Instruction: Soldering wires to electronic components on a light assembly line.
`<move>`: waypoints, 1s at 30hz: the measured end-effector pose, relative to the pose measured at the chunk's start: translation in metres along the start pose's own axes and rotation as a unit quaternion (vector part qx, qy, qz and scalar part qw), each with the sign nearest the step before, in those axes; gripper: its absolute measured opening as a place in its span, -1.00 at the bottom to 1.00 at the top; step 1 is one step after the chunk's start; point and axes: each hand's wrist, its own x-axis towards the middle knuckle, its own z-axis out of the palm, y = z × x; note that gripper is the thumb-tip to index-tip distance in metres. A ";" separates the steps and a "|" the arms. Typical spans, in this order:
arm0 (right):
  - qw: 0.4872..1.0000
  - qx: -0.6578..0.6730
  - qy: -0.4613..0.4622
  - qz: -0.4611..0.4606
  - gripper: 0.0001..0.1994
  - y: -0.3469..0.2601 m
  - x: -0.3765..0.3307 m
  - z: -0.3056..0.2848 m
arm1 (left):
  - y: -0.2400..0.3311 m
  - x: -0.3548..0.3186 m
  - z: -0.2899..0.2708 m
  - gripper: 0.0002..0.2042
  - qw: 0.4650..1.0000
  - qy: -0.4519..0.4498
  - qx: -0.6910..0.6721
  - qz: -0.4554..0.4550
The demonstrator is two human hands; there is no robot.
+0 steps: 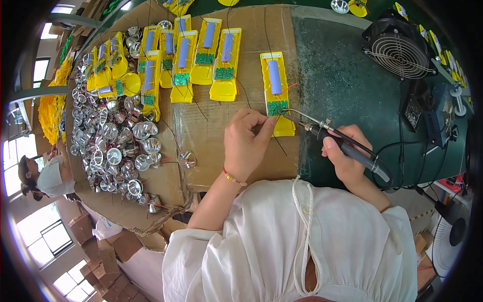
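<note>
Your right hand (349, 156) has its grip clamped on a soldering iron (347, 146), tip at the green circuit board (277, 107) of a yellow housing (276, 93) at frame centre. Your left hand (246, 143) pinches fingers together beside that board; what they hold is too thin to make out. More yellow housings (201, 55) line the upper counter (211, 131); silver reflectors (113, 136) heap at left. A fan (400, 48) sits upper right, partly cut off.

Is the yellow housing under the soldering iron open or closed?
Open. The housing lies face up, with its blue battery cell and green circuit board exposed; the soldering iron tip sits at the board.
</note>
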 end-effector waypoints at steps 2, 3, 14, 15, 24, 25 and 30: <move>0.999 0.041 0.018 0.030 -0.84 -0.005 -0.001 0.003 | 0.001 0.002 0.001 -0.88 1.000 -0.007 -0.001 -0.012; 0.994 0.080 0.037 0.060 -0.84 -0.007 -0.001 0.004 | 0.000 0.002 0.001 -0.88 1.000 -0.007 0.000 -0.014; 0.995 0.088 0.018 0.043 -0.86 -0.005 0.000 0.003 | -0.002 0.003 0.002 -0.87 1.000 0.012 0.010 0.000; 0.995 0.087 0.016 0.051 -0.86 -0.005 0.000 0.005 | -0.002 0.003 0.002 -0.87 1.000 0.012 0.011 -0.001; 0.987 0.128 0.028 0.093 -0.85 -0.004 0.005 0.012 | 0.001 0.004 0.000 -0.88 1.000 0.011 0.008 -0.008; 0.986 0.131 0.025 0.103 -0.85 -0.003 0.006 0.013 | 0.000 0.006 -0.001 -0.88 1.000 0.006 0.005 -0.007; 0.988 0.117 0.015 0.101 -0.86 -0.006 0.006 0.010 | 0.003 0.007 -0.001 -0.89 1.000 0.000 0.000 -0.004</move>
